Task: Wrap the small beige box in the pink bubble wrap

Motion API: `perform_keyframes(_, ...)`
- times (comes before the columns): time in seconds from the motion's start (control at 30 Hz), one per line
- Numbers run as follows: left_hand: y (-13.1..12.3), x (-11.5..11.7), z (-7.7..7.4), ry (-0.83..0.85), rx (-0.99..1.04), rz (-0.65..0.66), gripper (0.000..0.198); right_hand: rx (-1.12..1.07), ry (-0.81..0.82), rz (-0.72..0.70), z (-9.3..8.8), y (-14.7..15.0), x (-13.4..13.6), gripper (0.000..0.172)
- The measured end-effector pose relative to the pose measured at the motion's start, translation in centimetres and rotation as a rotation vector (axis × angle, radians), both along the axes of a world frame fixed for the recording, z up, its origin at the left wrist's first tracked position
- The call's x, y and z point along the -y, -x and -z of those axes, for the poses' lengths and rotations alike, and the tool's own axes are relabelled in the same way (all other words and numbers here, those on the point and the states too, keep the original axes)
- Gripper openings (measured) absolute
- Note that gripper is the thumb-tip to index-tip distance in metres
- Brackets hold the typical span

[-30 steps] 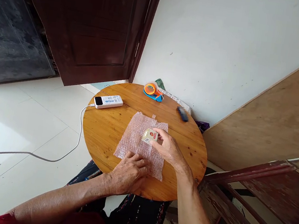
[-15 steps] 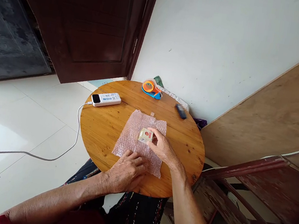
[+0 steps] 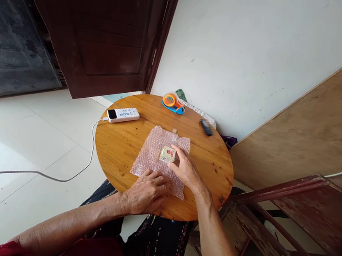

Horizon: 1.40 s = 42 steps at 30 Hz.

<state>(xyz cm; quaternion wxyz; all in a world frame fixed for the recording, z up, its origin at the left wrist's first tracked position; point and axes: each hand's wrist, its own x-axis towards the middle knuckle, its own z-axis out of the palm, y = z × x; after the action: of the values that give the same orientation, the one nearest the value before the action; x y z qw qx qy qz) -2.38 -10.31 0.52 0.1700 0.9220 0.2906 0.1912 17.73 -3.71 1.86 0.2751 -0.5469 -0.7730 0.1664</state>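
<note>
Looking down from the head camera, the right hand (image 3: 186, 169) has its fingertips closed lightly on a small box (image 3: 167, 154). The box rests mid-sheet on the bubble wrap (image 3: 150, 158), at 11 o'clock from that hand, with its long axis running roughly 9 to 3. The left hand (image 3: 147, 191) grips nothing and lies loosely spread on the sheet's near edge, at 7 o'clock of the box. Bare round table (image 3: 115, 146) lies at 9 o'clock. A power bank (image 3: 123, 114) and tape dispenser (image 3: 171, 102) sit well apart at 10 and 12.
</note>
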Motion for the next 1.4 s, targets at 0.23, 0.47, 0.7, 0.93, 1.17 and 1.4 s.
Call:
perform_keyframes(0.23,4.6,-1.6,-2.3,-0.023,0.002,-0.086,0.036,0.216,-0.079,-0.100,-0.8,-0.7,8.2,0.053)
perform_keyframes(0.47,4.4,-1.7,-0.9,-0.052,-0.080,-0.111,0.056,0.366,-0.328,-0.012,0.5,1.6,8.9,0.028)
perform_keyframes(0.7,3.4,-4.3,-0.8,-0.145,-0.008,-0.201,0.048,0.048,-0.230,0.134,-0.2,0.8,7.2,0.022)
perform_keyframes(0.93,0.9,-7.8,-1.8,0.024,0.143,-0.284,0.008,-0.117,-0.109,0.150,-1.0,0.1,5.0,0.026)
perform_keyframes(1.17,-0.1,-10.5,-2.5,0.274,0.276,-0.378,0.003,-0.127,0.008,0.185,-1.9,-1.0,2.1,0.018)
perform_keyframes(1.4,-0.8,-11.4,-2.4,0.427,0.285,-0.460,0.010,-0.364,0.171,0.203,-1.6,-1.1,-0.2,0.019)
